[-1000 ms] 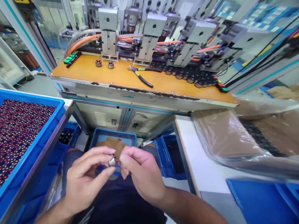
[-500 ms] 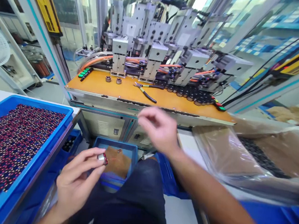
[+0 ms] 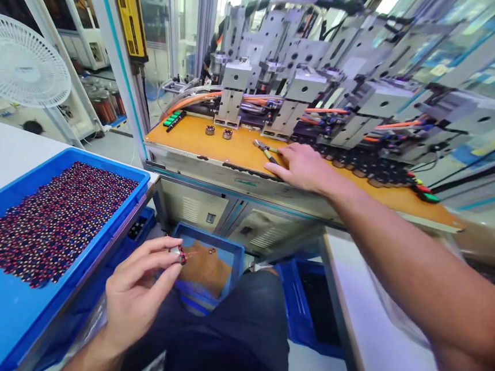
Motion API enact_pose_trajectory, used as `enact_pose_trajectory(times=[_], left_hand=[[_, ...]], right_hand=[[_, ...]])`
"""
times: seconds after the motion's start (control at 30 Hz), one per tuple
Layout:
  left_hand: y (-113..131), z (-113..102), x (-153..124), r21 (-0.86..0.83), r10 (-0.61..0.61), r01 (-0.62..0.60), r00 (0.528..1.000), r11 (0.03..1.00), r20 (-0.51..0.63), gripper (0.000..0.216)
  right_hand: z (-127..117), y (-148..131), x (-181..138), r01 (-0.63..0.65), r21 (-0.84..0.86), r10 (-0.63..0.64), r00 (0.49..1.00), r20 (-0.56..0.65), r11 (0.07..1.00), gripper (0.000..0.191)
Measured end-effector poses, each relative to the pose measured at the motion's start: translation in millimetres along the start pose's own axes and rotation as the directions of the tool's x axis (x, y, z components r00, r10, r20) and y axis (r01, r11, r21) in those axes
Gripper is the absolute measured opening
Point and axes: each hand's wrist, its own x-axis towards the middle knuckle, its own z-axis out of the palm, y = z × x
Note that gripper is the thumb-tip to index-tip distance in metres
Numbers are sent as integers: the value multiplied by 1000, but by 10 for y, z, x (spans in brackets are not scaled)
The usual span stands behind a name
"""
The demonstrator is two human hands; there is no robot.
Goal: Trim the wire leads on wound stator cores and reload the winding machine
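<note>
My left hand (image 3: 145, 286) pinches a small round metal-cased part (image 3: 178, 254) between thumb and fingertips. Dark and red windings show at the part's end, with thin reddish wires sticking out to the right. Out over the orange bench top (image 3: 241, 153), my right hand (image 3: 303, 166) is closed round the handles of a pair of cutting pliers (image 3: 261, 145). The pliers lie on the bench with their jaws pointing left. Most of their handles are hidden under my fingers and thumb.
A blue tray (image 3: 74, 156) of many small wound parts stands at left. Two round parts (image 3: 218, 131) sit on the bench before the machine (image 3: 297, 91); a row of dark parts (image 3: 366, 166) lies right. Below is a blue bin (image 3: 237, 254) with brown sheet. A fan (image 3: 24, 62) stands far left.
My right hand has moved forward from above my lap to the pliers on the bench. My left hand still holds the small part. The view has swung left.
</note>
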Motion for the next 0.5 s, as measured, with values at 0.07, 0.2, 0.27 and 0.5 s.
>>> enact_pose_trajectory(times=[0.07, 0.2, 0.27, 0.5], left_hand=[[-10, 21, 6, -5, -4, 4, 1000, 1000, 9, 31], [-22, 74, 15, -16, -9, 9, 1000, 1000, 20, 30], [-29, 93, 14, -21, -10, 11, 1000, 1000, 18, 30], [-69, 124, -9, -25, -5, 6, 999, 1000, 36, 34]], right_hand=[[-26, 47, -127, 31, -7, -31, 999, 19, 1000, 58], [-60, 2, -528, 103, -8, -104, 994, -45, 995, 53], [-56, -181, -840, 137, 96, -120, 979, -164, 986, 57], [57, -1228, -2149, 125, 841, -157, 986, -48, 527, 59]])
